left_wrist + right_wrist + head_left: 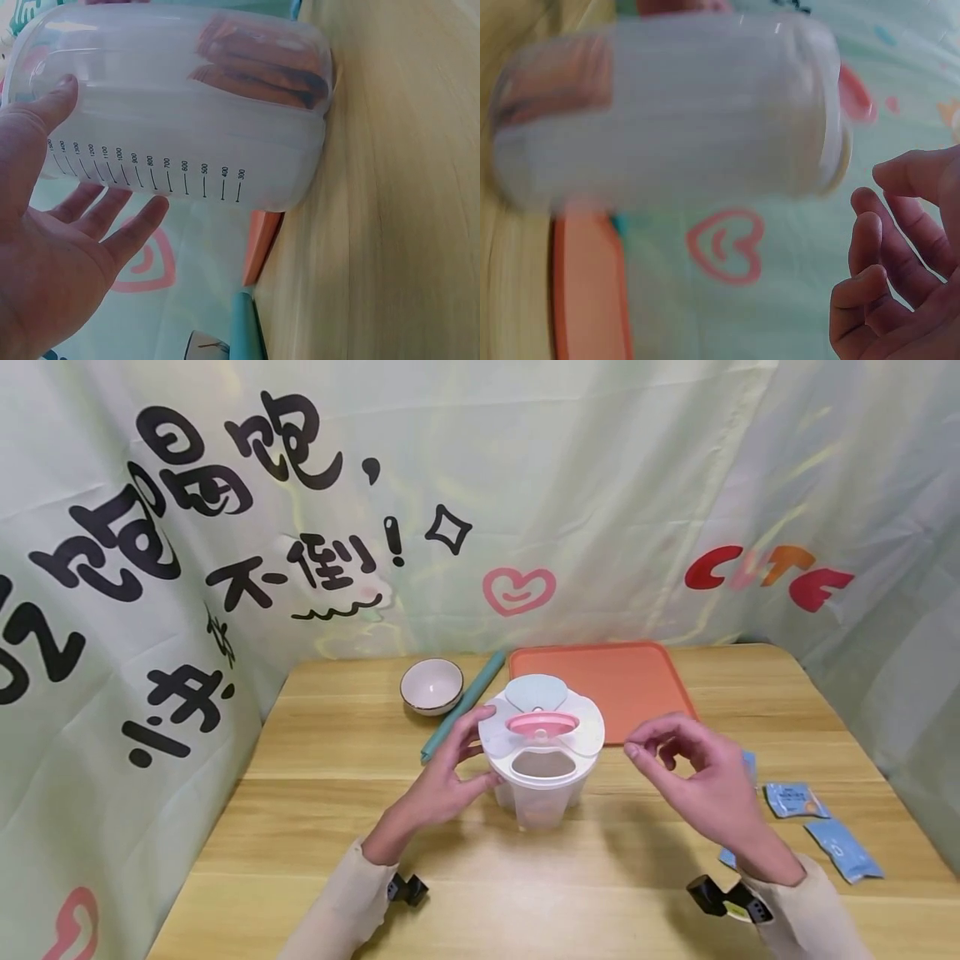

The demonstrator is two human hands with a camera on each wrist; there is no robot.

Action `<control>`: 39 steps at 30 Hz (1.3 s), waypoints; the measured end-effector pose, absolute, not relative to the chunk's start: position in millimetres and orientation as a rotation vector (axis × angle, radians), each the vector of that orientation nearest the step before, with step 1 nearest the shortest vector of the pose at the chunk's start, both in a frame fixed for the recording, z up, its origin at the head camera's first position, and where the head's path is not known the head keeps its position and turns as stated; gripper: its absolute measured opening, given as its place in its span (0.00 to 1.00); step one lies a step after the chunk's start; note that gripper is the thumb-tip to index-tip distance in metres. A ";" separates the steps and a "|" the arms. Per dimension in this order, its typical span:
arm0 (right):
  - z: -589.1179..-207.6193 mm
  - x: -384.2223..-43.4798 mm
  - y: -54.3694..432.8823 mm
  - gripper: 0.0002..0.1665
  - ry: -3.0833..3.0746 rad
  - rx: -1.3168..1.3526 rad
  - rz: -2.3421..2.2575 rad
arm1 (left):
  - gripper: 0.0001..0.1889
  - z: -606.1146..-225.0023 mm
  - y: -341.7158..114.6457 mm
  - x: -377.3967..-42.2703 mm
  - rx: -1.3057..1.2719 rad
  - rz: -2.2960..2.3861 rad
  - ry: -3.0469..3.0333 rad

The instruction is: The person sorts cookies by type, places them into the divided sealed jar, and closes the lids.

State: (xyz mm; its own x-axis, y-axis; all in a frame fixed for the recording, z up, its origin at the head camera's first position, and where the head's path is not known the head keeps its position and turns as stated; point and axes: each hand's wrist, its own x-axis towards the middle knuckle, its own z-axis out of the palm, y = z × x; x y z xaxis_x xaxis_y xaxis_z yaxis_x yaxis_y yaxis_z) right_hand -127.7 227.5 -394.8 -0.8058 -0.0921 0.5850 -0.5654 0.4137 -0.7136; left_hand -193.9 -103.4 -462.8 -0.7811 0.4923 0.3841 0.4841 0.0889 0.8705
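Observation:
A translucent food storage canister (542, 797) stands on the wooden table, its white lid (491, 735) fitted with a pink handle (542, 724), a light blue oval flap (536, 693) and a front oval opening (543, 763). Measuring marks run up its side, and brown-orange packets (262, 64) lie at its bottom. My left hand (447, 781) holds the canister from the left, thumb at the front and fingers around the side. To the right of the lid, my right hand (693, 777) hovers with bent fingers, thumb near the index fingertip, and nothing visible between them.
Several blue packets (843, 850) lie at the right, partly hidden by the right arm. Behind the canister is an orange tray (630, 685). A teal roll (463, 706) and a white bowl (432, 685) sit at the back left. A printed curtain (600, 485) surrounds the table.

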 end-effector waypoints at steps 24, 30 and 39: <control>-441.7 -132.8 329.5 0.10 -2.511 0.025 1.226 | 0.51 -444.3 -113.9 -187.6 1.163 1.743 2.333; -437.3 -131.1 313.0 0.10 -2.487 0.136 1.253 | 0.49 -427.8 -112.1 -183.2 1.230 1.708 2.401; -406.6 -137.0 251.7 0.21 -2.245 0.504 1.327 | 0.38 -414.3 -94.1 -181.1 1.405 1.766 2.485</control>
State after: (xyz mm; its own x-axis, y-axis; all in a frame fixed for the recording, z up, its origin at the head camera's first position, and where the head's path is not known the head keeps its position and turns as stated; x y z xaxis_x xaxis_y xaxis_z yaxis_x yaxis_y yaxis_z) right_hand -137.0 251.7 -406.6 -0.8165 -0.0687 0.5732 -0.5353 0.4618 -0.7073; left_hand -181.1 -94.1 -414.3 -0.6308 0.5001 0.5933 0.7247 0.1065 0.6807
